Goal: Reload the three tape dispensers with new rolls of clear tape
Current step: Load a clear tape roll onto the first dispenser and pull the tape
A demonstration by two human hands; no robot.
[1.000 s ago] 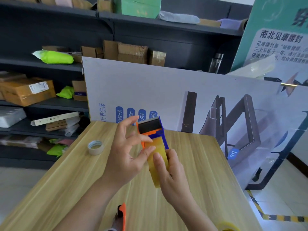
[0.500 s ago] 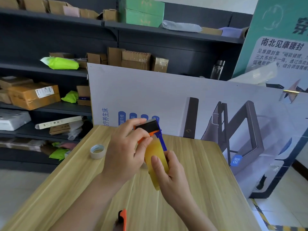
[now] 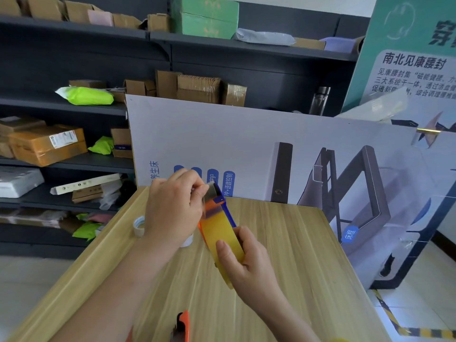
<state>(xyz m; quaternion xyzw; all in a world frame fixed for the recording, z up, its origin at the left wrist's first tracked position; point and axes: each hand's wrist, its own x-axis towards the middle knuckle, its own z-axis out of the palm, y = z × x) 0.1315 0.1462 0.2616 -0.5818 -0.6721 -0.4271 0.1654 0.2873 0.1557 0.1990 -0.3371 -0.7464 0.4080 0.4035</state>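
Head cam: the tape dispenser, a glossy yellowish roll in an orange-and-blue plastic frame, was held above the wood-grain worktop, long axis pointing away from the person. The right hand gripped its near end. The left hand pinched the clear tape at its far tip.
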